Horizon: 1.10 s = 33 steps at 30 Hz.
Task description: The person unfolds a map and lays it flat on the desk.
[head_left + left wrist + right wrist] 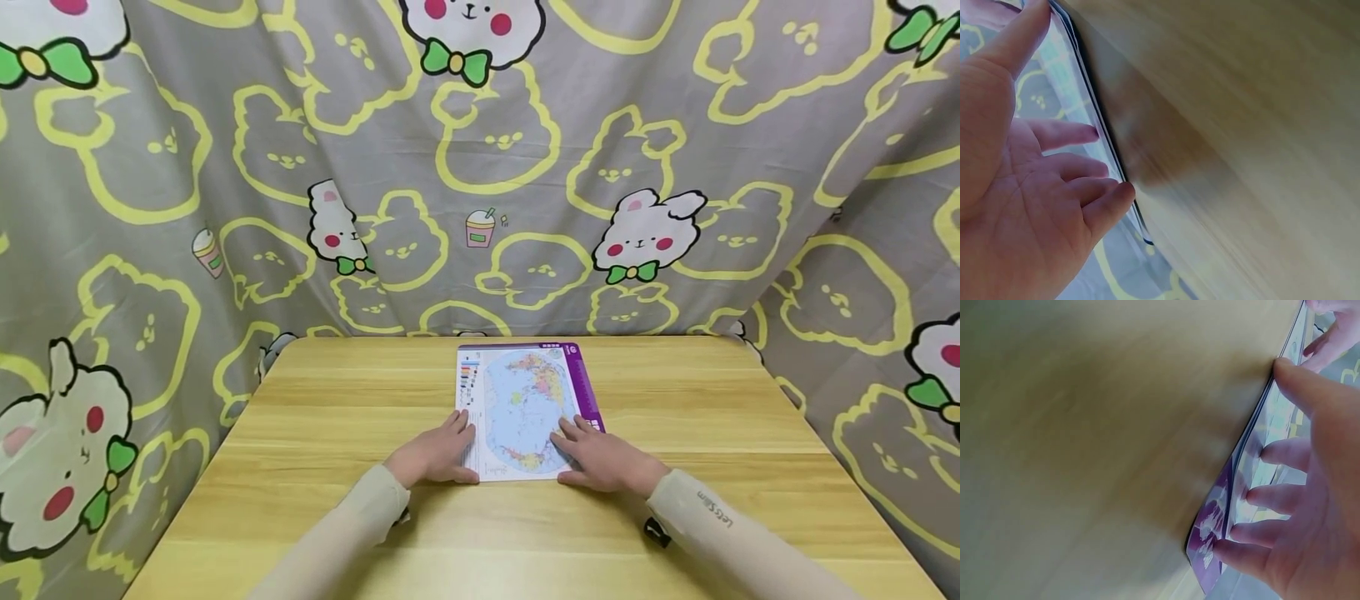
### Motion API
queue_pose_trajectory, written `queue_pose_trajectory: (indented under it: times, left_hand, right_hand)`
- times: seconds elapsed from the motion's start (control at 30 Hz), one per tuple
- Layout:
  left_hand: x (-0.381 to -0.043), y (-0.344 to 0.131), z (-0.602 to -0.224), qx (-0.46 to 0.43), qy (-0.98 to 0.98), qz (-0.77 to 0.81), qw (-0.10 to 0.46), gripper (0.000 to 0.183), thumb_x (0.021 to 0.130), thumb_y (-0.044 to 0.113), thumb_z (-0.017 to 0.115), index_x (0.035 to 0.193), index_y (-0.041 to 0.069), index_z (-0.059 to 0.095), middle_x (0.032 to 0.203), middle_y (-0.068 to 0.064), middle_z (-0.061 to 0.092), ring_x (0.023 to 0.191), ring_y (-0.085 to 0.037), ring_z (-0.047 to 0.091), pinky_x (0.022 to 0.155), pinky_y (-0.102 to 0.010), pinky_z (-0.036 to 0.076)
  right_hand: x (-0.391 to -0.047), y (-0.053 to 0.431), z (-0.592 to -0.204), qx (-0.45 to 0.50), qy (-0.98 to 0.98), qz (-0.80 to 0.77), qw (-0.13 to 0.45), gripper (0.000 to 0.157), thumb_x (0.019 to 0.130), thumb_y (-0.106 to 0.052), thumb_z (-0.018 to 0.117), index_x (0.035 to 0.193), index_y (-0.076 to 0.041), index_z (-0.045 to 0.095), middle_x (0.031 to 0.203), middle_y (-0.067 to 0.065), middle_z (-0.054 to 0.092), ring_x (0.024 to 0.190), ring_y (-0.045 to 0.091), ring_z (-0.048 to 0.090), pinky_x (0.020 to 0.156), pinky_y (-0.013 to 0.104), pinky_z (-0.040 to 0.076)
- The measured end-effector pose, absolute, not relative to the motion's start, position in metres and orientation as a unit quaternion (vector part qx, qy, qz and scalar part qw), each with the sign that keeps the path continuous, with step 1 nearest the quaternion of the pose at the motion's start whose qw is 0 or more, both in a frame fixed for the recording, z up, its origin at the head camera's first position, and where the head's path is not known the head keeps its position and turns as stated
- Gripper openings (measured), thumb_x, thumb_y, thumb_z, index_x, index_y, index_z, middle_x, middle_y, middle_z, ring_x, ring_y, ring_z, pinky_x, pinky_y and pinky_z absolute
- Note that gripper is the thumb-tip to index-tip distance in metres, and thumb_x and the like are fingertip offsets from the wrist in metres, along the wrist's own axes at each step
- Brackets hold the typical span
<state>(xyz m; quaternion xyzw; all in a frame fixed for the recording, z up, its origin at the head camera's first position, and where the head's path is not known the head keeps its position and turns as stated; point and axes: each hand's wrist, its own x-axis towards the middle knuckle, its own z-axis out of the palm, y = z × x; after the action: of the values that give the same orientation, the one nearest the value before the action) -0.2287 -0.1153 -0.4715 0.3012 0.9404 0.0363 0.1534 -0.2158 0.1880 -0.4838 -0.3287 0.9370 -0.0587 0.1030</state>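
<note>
Landmark: map sheet (521,408), lying flat, its printed face up, with a purple border (587,383) down the right side and along the far edge.
Left hand (437,452): at the map sheet's left edge, near half; fingers (1110,203) extended and slightly spread, tips touching the edge; thumb at the near left corner. Grip: released, nothing clasped.
Right hand (609,458): at the map sheet's near right part; fingers (1275,497) spread and loosely straight, tips on the printed face and the purple border; thumb at the near edge. Grip: released, palm clear of the surface.
Sheet edge: more than one thin layer shows in the right wrist view; how they are joined cannot be told.
Table (337,417): wood-grained, under the map sheet and reaching well past it on both sides; its far edge runs just beside the sheet's far edge.
Sleeves (341,517): pale, on the near side of the map sheet, one to each side; dark lettering (715,509) on the right one.
Curtain (502,158): grey with yellow outlined animals, beyond the map sheet and to both sides.
</note>
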Motion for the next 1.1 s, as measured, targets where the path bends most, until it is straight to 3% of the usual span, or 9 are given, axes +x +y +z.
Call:
queue_pose_trajectory:
  times: [0.43,1.1]
  left_hand:
    - [-0.2319,-0.1200,-0.4694,0.328,0.930,0.031,0.161,0.091,0.084,0.052,0.064,0.147,-0.001,0.027,0.154,-0.021,0.015,0.141,-0.034,0.013,0.113,-0.038,0.019]
    - [-0.2315,-0.1158,-0.4715,0.338,0.926,0.007,0.168,0.090,0.084,0.055,0.061,0.147,0.001,0.028,0.155,-0.016,0.016,0.142,-0.031,0.013,0.113,-0.036,0.019]
  right_hand:
    - [-0.2137,0.1822,-0.4835,-0.331,0.936,-0.059,0.105,0.067,0.092,-0.049,0.054,0.141,-0.005,0.044,0.148,0.022,0.031,0.134,0.047,0.025,0.105,0.056,0.030]
    - [-0.2183,0.1891,-0.4842,-0.355,0.929,-0.052,0.093,0.065,0.092,-0.049,0.053,0.141,-0.006,0.045,0.147,0.022,0.033,0.133,0.047,0.027,0.103,0.055,0.033]
